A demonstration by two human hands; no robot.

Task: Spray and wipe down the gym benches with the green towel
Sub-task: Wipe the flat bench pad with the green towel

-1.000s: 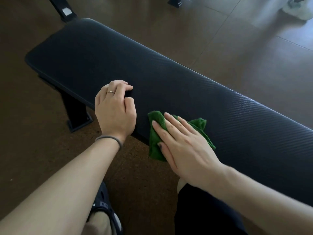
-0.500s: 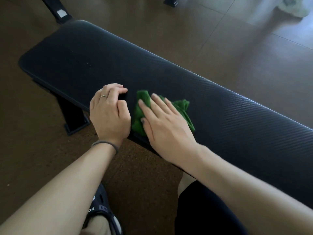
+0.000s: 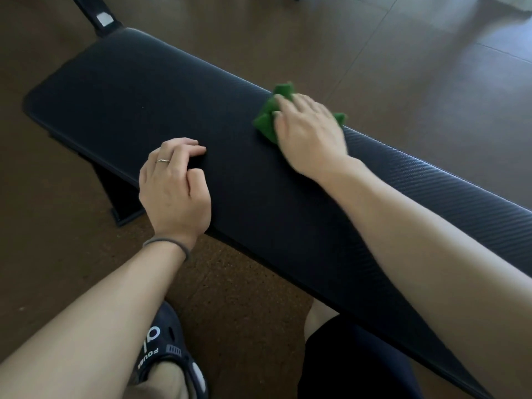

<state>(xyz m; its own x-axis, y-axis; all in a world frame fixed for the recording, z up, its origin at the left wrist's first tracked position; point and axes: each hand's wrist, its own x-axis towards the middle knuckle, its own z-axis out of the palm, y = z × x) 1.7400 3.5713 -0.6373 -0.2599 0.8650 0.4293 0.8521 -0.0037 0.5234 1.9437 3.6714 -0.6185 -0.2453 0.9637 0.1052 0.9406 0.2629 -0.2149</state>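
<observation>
The left hand (image 3: 174, 191) rests on the near edge of the black bench (image 3: 121, 105), fingers loosely curled with nothing in them, a ring on one finger. At its 2 o'clock, the right hand (image 3: 309, 133) presses the green towel (image 3: 266, 120) flat on the pad, fingers straight and slightly apart; the cloth bunches out beyond the fingertips toward 10 o'clock

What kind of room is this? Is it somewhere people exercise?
Probably a gym. A long, black padded bench with textured vinyl stands on dark brown rubbery floor tiles, and the right hand presses a crumpled green towel on it, like wiping down equipment.
</observation>
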